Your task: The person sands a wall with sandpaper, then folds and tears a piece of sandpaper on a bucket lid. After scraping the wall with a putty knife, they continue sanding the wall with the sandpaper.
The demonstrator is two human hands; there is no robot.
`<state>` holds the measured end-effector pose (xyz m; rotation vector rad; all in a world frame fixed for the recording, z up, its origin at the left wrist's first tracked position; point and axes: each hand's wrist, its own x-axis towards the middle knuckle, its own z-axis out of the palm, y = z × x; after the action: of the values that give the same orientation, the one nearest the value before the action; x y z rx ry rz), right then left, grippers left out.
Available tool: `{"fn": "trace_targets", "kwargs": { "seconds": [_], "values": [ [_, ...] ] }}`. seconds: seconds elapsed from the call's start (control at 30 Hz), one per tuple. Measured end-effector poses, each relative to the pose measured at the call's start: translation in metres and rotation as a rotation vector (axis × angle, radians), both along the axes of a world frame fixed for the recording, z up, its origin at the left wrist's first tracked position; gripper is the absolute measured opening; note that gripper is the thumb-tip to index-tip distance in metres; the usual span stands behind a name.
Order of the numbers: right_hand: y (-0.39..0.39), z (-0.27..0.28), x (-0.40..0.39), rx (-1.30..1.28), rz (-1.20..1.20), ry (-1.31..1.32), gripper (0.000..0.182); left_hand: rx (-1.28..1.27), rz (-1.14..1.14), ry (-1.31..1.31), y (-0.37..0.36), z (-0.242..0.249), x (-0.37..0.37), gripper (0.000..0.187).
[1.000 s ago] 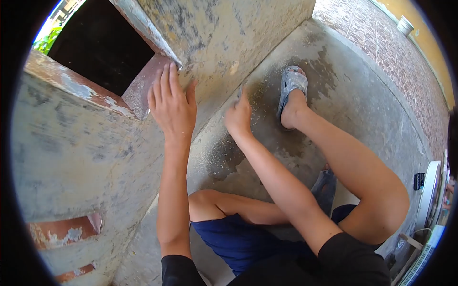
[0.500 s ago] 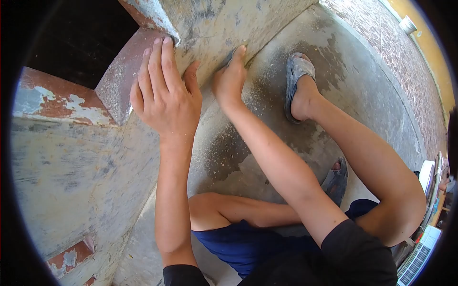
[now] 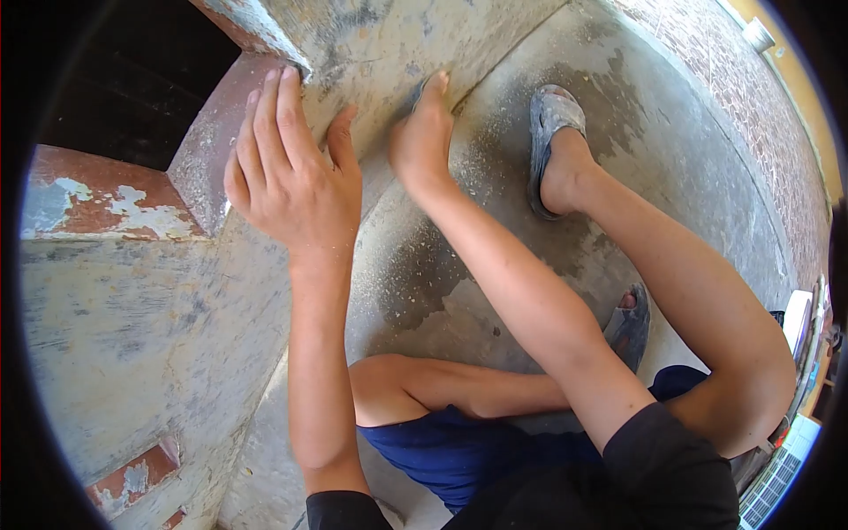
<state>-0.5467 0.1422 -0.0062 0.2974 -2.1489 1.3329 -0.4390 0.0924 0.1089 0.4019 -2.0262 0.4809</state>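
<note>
My left hand (image 3: 296,168) lies with fingers stretched out on the reddish ledge (image 3: 208,128) of a square opening in the wall; its thumb stands apart. Nothing shows in it. To its right, my right hand (image 3: 424,141) is closed low against the worn, patchy wall (image 3: 371,44), close to where it meets the floor. A thin greyish edge peeks out beside its thumb, but most of that object and the fingers are hidden. Pale crumbs and dust are scattered over the damp concrete floor (image 3: 415,274) below the hand.
A dark opening (image 3: 141,79) sits at upper left, edged by peeling red and pale-blue paint (image 3: 115,199). My sandalled foot (image 3: 556,132) rests on the floor to the right. A white slatted object (image 3: 777,481) and other items stand at the lower right edge.
My right hand has shifted slightly up and left along the wall. The left hand keeps its place on the ledge, while the whole view has moved a little.
</note>
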Motion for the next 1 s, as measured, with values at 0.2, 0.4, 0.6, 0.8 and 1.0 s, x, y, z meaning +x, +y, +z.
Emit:
{"fn": "trace_targets", "kwargs": {
  "seconds": [0.2,0.4,0.6,0.8,1.0],
  "values": [
    [0.019,0.004,-0.003,-0.101,0.421,-0.453,0.070,0.006,-0.014,-0.011,-0.001,-0.001,0.001,0.048],
    [0.013,-0.010,0.014,0.336,-0.040,0.400,0.045,0.060,-0.045,-0.012,0.000,0.007,0.005,0.050],
    [0.026,0.059,0.030,-0.026,0.313,-0.743,0.054,0.208,-0.137,-0.004,0.014,0.015,0.020,0.048],
    [0.012,0.005,0.049,-0.097,0.415,-0.260,0.060,0.223,0.022,0.126,0.026,-0.002,0.056,0.052],
    [0.029,0.022,0.023,-0.172,0.283,-0.428,0.063,0.193,0.087,0.250,0.010,-0.044,0.066,0.075]
  ]
}}
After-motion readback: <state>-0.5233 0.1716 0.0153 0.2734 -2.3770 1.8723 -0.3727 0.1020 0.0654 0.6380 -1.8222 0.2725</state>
